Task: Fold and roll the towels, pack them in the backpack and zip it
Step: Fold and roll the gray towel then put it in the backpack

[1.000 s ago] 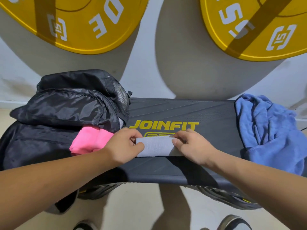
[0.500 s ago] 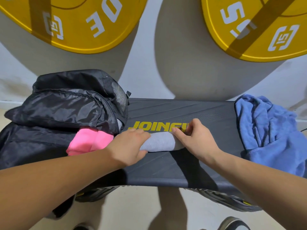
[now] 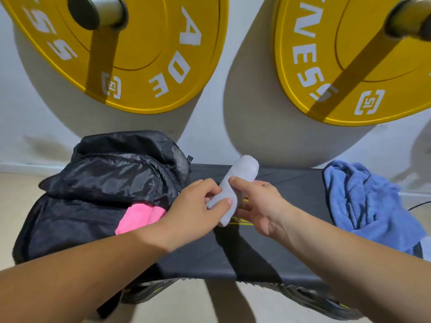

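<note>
A rolled grey towel (image 3: 242, 173) is lifted off the black step platform (image 3: 291, 201) and points up and away from me. My left hand (image 3: 198, 206) grips its lower end, thumb across the front. My right hand (image 3: 258, 203) holds the roll from the right with fingers around its middle. The black backpack (image 3: 112, 183) lies open on the left end of the platform, and a pink towel (image 3: 137, 217) shows in its opening. A crumpled blue towel (image 3: 368, 201) lies on the right end.
Two yellow weight plates (image 3: 144, 54) (image 3: 349, 66) hang on pegs on the white wall just behind the platform. Pale floor lies below, in front of the platform's near edge.
The grey towel went from being rolled flat on the platform to a finished roll. Both hands have lifted it and tipped it up on end.
</note>
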The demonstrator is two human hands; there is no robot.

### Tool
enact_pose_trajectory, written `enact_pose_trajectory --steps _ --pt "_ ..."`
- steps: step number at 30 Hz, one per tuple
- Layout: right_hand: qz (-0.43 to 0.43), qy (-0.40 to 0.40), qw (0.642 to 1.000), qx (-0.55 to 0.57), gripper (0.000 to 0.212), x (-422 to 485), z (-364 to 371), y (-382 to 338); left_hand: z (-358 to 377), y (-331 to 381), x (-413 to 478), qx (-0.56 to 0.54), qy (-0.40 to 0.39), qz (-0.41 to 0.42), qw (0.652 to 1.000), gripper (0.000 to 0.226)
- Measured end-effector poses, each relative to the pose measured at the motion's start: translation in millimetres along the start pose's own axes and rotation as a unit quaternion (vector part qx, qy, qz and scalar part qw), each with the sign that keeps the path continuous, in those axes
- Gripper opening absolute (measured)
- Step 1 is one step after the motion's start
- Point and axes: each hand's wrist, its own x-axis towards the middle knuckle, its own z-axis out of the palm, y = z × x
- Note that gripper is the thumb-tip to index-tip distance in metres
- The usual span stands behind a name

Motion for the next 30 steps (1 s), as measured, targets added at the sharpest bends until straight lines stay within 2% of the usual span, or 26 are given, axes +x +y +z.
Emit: enact_pose_trajectory --steps 1,3,6,11,15,18,20,22,23,26,30 --pt "-0.012 -0.013 1.000 -0.005 0.063 -3 2 -5 -6 6 0 -0.081 0.003 -0.057 0.995 0.020" --pt "-0.022 -0.042 0.999 -0.024 0.078 -12 12 -12 -21 13 -1 -0.213 -0.006 -0.158 0.964 0.024" --pt "-0.017 -0.076 0.996 -0.035 0.080 -26 33 -12 -45 15 -11 -0.370 -0.045 -0.241 0.896 0.020" --pt "-0.028 -0.108 0.991 -0.078 0.070 -43 78 -3 -87 -7 -42 -0.399 -0.017 -0.278 0.874 0.025" --pt "-0.062 -0.061 0.976 -0.200 0.059 -41 123 22 -111 -37 -66 -0.420 0.042 -0.327 0.846 0.042" --pt "-0.179 -0.014 0.920 -0.348 0.035 -35 152 39 -134 -72 -83 -0.381 0.124 -0.350 0.847 0.040" --pt "-0.268 -0.022 0.854 -0.446 0.022 -23 161 44 -150 -99 -93 -0.322 0.191 -0.367 0.851 0.036" --pt "-0.329 -0.034 0.777 -0.535 0.020 -7 167 47 -162 -122 -102 -0.244 0.248 -0.386 0.854 0.032" --pt "-0.338 -0.036 0.758 -0.556 0.021 1 170 49 -164 -132 -104 -0.213 0.261 -0.391 0.857 0.031" --pt "-0.332 -0.025 0.731 -0.596 0.031 16 179 59 -159 -155 -101 -0.156 0.239 -0.404 0.869 0.022" --pt "-0.360 -0.009 0.636 -0.682 0.035 38 180 64 -139 -168 -94 -0.129 0.197 -0.400 0.886 0.013"
